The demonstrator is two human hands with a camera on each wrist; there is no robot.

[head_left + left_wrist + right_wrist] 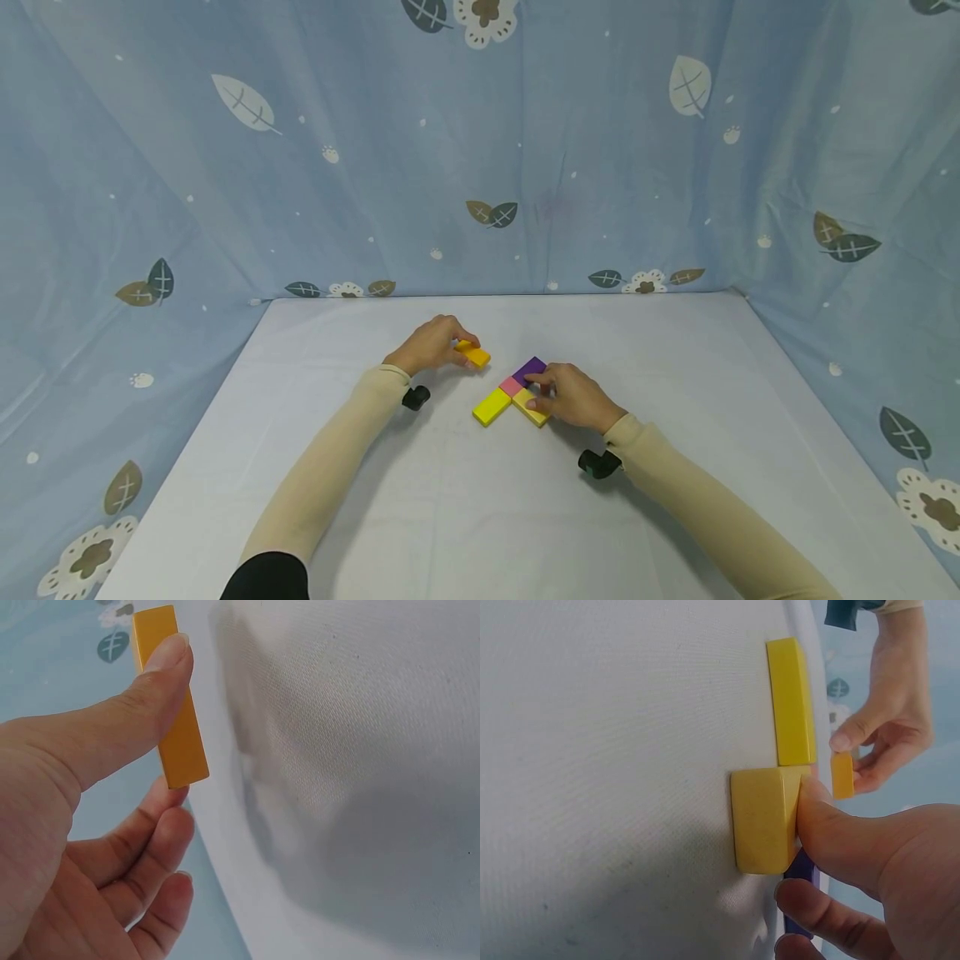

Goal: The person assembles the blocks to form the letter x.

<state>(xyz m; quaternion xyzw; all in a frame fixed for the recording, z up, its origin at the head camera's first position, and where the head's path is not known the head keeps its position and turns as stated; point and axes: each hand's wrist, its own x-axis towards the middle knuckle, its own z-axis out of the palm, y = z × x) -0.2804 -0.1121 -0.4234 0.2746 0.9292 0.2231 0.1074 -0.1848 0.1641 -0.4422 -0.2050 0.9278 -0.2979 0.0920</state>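
My left hand [435, 343] pinches an orange-yellow block [184, 746] above the table, its thumb lying across one face. To the right, my right hand [573, 396] has its thumb on top of a light yellow block [759, 821]. Its index finger reaches over a purple block [529, 368], and the other fingers are bent beside it. A small pink block [511, 386] sits between the purple block and a bright yellow block [491, 407], making a slanting row. The light yellow block angles off this row near the pink one. Part of the purple block is hidden by my right hand.
A white cloth [480, 517] covers the table under the blocks. Behind and at both sides hangs a blue curtain [375, 167] with leaf and flower prints. Dark wrist devices [598, 464] sit under both sleeves.
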